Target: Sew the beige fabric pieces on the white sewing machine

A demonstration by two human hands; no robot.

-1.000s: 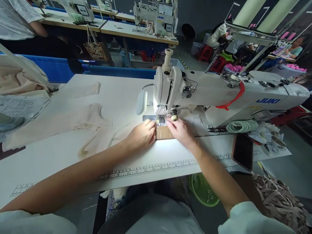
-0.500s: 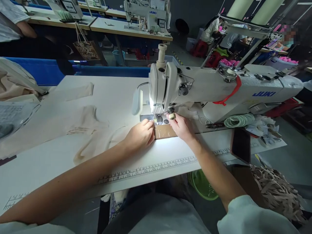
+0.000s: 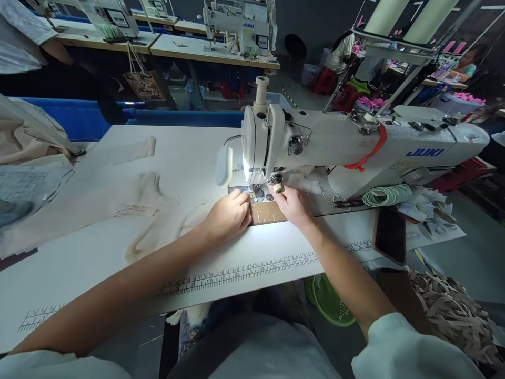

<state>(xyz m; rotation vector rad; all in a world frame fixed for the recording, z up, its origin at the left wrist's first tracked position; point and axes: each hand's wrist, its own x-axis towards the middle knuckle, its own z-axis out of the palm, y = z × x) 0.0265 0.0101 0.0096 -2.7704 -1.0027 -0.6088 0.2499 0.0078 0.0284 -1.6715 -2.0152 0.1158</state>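
Note:
In the head view, a white JUKI sewing machine stands on the table, its lamp lighting the needle area. My left hand is closed, its fingertips pinched just left of the needle; what lies in the pinch is too small to make out. Pale beige fabric spreads over the table to its left. My right hand is at the right of the needle, thumb and forefinger drawn together and partly hidden behind a small round knob. Between both hands lies a brown plate with short thread ends on it.
A printed ruler runs along the table's front edge. To the right are a phone, a coil of pale green cord and fabric scraps. Below stand a green basket and a heap of beige strips.
The view has shifted slightly, so the table's left side appears a little further right. Both hands keep their places by the needle with no clear movement.

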